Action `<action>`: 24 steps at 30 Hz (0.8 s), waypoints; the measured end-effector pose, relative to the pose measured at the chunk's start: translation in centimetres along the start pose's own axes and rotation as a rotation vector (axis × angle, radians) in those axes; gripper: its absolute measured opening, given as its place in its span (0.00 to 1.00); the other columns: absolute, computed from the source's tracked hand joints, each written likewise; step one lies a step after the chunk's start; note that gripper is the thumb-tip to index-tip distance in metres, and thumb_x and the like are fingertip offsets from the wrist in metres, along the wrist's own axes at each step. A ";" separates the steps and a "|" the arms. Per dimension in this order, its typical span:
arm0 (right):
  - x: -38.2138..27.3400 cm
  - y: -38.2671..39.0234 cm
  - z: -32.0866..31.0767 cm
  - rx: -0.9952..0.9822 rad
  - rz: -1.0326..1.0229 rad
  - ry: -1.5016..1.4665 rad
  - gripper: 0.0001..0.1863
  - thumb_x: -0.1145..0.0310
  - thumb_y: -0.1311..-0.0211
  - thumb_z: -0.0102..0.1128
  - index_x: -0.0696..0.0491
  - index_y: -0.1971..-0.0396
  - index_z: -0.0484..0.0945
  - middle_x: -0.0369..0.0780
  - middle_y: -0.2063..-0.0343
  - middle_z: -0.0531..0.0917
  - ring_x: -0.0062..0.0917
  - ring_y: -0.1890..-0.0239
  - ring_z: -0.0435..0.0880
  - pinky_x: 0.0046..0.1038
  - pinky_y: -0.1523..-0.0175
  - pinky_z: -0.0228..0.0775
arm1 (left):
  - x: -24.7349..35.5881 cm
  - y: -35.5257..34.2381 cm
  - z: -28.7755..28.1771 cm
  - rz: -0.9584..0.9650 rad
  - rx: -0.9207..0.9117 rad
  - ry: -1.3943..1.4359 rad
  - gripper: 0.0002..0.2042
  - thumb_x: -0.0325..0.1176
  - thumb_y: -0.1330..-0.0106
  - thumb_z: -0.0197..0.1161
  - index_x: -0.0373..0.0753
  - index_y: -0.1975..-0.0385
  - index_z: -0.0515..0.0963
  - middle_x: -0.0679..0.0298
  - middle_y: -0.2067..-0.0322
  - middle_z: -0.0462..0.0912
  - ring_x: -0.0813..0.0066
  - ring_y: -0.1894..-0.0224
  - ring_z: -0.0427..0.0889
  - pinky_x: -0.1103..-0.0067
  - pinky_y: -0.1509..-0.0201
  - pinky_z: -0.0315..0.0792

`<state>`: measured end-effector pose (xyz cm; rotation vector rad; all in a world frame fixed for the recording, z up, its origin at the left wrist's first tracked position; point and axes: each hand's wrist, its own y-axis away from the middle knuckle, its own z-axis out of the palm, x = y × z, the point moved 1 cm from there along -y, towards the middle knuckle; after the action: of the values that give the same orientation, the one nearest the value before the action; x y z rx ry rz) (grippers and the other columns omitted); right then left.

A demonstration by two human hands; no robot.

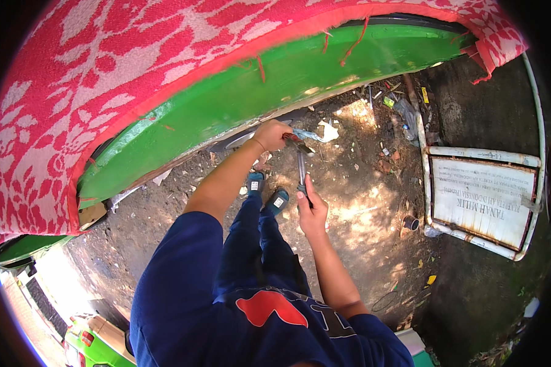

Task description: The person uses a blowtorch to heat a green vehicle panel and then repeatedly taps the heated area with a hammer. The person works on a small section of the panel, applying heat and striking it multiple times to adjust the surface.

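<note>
My right hand (pixel 313 215) is wrapped round the dark grip of a hammer (pixel 300 166). Its bare metal shaft points away from me, toward the green panel, and the head lies crosswise at the far end. My left hand (pixel 272 136) is closed at the left end of that head, where something red shows by the fingers. Whether the red piece belongs to the hammer or is separate, I cannot tell. Just past my left hand, the lower edge of a curved green panel (pixel 245 92) runs across.
A red and white patterned cloth (pixel 141 67) drapes over the panel. To the right stands a white metal-framed sign (pixel 480 196). Litter and a clear plastic bag (pixel 405 116) lie on the dirt ground (pixel 361 244). My sandals (pixel 277 202) are below the hands; a green vehicle (pixel 95 342) shows lower left.
</note>
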<state>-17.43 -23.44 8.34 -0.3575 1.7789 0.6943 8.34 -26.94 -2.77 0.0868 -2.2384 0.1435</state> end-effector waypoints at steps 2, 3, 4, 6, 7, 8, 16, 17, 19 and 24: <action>0.8 1.5 -0.9 0.119 -0.149 -0.082 0.24 0.73 0.34 0.59 0.61 0.39 0.71 0.43 0.63 0.85 0.17 0.65 0.79 0.21 0.57 0.71 | 0.4 -0.5 -0.8 -0.021 0.128 0.065 0.07 0.31 0.51 0.68 0.38 0.81 0.76 0.55 0.79 0.77 0.53 0.74 0.77 0.66 0.71 0.69; 1.3 1.1 -1.0 0.117 -0.218 -0.014 0.25 0.73 0.32 0.56 0.59 0.36 0.67 0.37 0.70 0.79 0.14 0.72 0.73 0.19 0.66 0.67 | 0.4 -0.9 -1.5 -0.006 0.156 0.058 0.07 0.30 0.50 0.69 0.38 0.81 0.76 0.54 0.80 0.76 0.54 0.76 0.76 0.68 0.72 0.68; 1.5 0.8 -1.0 0.118 -0.283 0.053 0.27 0.73 0.30 0.54 0.57 0.33 0.63 0.30 0.76 0.73 0.11 0.78 0.66 0.16 0.75 0.63 | 0.7 -0.8 -1.6 0.002 0.181 0.058 0.08 0.30 0.49 0.70 0.37 0.81 0.76 0.54 0.81 0.76 0.55 0.77 0.75 0.70 0.73 0.68; 0.9 -1.2 -0.4 0.058 -0.229 0.144 0.27 0.72 0.29 0.52 0.59 0.32 0.62 0.31 0.76 0.75 0.11 0.80 0.68 0.18 0.77 0.64 | 1.2 -0.8 -1.2 -0.038 0.167 0.082 0.11 0.30 0.49 0.70 0.35 0.82 0.73 0.53 0.82 0.73 0.54 0.79 0.72 0.68 0.74 0.65; 0.0 -1.5 -0.6 0.052 -0.090 0.052 0.27 0.73 0.29 0.52 0.59 0.32 0.62 0.32 0.76 0.75 0.11 0.80 0.67 0.17 0.77 0.63 | 0.7 -0.5 -1.2 -0.041 0.184 0.092 0.11 0.31 0.49 0.70 0.35 0.82 0.73 0.53 0.82 0.73 0.54 0.79 0.72 0.68 0.74 0.65; -1.0 -1.6 -0.9 0.081 -0.149 -0.040 0.27 0.73 0.29 0.53 0.57 0.32 0.63 0.31 0.76 0.74 0.11 0.80 0.67 0.17 0.77 0.63 | 0.5 -0.6 -1.4 -0.041 0.199 0.106 0.12 0.31 0.49 0.70 0.35 0.82 0.72 0.53 0.82 0.73 0.54 0.79 0.72 0.68 0.75 0.65; -3.1 -1.3 -0.8 0.017 -0.099 -0.116 0.27 0.73 0.33 0.57 0.57 0.34 0.66 0.32 0.75 0.73 0.14 0.73 0.65 0.16 0.67 0.62 | 0.2 -0.8 -1.1 -0.099 0.223 0.112 0.02 0.27 0.52 0.66 0.40 0.78 0.80 0.55 0.80 0.78 0.52 0.75 0.77 0.65 0.69 0.70; -3.1 -0.5 -1.0 0.062 -0.122 -0.232 0.27 0.72 0.33 0.58 0.56 0.34 0.66 0.32 0.75 0.72 0.14 0.73 0.64 0.16 0.67 0.61 | 0.1 -0.8 -1.2 -0.071 0.250 0.151 0.02 0.27 0.52 0.65 0.39 0.79 0.80 0.55 0.80 0.78 0.52 0.75 0.77 0.65 0.70 0.70; -2.5 -2.0 -0.2 0.037 -0.105 0.020 0.27 0.73 0.32 0.57 0.57 0.34 0.65 0.31 0.76 0.72 0.12 0.74 0.65 0.16 0.69 0.62 | -0.2 -0.9 -1.4 -0.025 0.271 0.152 0.07 0.29 0.50 0.67 0.36 0.82 0.74 0.53 0.82 0.73 0.53 0.78 0.73 0.67 0.73 0.66; -3.9 -2.5 -1.8 0.106 -0.095 -0.142 0.30 0.73 0.30 0.53 0.55 0.30 0.58 0.31 0.76 0.74 0.10 0.79 0.68 0.17 0.78 0.61 | 0.3 -1.0 -1.2 -0.061 0.299 0.120 0.10 0.28 0.49 0.68 0.34 0.84 0.72 0.52 0.83 0.72 0.53 0.80 0.72 0.68 0.75 0.65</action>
<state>-16.19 -26.92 11.71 -0.3112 1.6462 0.5432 9.19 -27.77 -1.76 0.3003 -2.0781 0.4379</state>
